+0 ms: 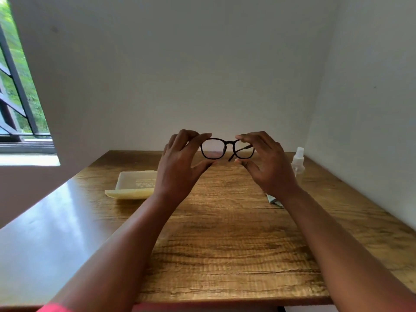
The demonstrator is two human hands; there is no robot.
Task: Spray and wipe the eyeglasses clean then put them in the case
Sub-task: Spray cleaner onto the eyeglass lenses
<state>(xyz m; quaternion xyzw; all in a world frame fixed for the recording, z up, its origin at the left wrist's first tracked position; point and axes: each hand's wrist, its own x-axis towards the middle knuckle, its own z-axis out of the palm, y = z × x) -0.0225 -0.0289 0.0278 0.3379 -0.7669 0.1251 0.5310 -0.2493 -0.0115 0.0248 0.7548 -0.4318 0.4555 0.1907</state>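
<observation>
Holding glasses up at frame centre, left hand and right hand each pinching a rim, seemingly inspecting lenses; next, likely reaching for spray at right or open case at left.

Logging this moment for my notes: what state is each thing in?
Glasses: held up off the table, temples folded.
Left hand: pinching the glasses.
Right hand: pinching the glasses.
Case: open, on table.
Spray bottle: upright, capped.
Cloth: on table, mostly hidden.
</observation>
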